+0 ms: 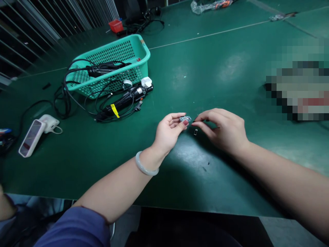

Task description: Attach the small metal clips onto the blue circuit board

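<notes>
Between the thumb and fingers of my left hand (168,132) is a small silvery piece (185,118) with a bluish, shiny surface; its exact kind is too small to make out. My right hand (223,128) is close beside it on the right, thumb and forefinger pinched together on a tiny dark bit (193,121) that I cannot name. The two hands' fingertips are a small gap apart. Just below that gap, a little rectangular metal frame (195,132) lies on the green table (169,187). Two tiny dark specks (208,163) rest nearer the front edge.
Left of centre stands a turquoise basket (108,80) with black cabled devices; another black cylindrical device (125,101) lies before it. A white handheld device (32,137) sits far left. Farther back are a red box (116,26) and plastic-wrapped tool (210,5). A blurred-out object (303,91) is right.
</notes>
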Demonstrator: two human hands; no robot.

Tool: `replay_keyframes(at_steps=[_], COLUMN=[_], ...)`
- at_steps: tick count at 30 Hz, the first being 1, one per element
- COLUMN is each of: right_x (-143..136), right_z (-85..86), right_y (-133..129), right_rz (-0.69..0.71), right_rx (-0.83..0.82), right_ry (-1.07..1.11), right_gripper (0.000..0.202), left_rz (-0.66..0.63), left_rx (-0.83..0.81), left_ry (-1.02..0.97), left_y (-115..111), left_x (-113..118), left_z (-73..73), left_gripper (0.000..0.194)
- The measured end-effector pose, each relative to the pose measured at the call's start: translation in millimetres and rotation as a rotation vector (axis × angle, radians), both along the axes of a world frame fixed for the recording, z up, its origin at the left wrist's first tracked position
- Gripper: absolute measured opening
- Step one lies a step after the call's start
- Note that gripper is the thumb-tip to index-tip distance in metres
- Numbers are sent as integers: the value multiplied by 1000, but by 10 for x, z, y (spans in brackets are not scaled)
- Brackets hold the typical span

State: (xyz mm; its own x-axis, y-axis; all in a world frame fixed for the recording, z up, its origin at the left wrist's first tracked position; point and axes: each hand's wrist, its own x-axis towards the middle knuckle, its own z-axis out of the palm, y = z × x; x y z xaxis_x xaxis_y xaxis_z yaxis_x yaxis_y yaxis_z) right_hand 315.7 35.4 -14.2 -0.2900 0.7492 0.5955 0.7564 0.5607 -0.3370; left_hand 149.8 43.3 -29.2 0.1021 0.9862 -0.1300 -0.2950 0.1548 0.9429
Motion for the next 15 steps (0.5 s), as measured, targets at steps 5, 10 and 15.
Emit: replay_keyframes(at_steps=[5, 10, 15], right_x=[1, 30, 19], right_z=[1, -6, -27], right_y=[13, 33, 37], right_rz=[49, 96, 109], right_rx=[165, 271, 262], right_ry=[-117, -205, -222], right_gripper=[19, 17, 17], left_rz=[-17, -6, -42], left_rx=[17, 23, 7], left_ry=[-7, 13, -4], left_y=[-19, -23, -31], left_x=[-1, 6, 1], left_z=[30, 53, 40], left_gripper=[33, 34, 36])
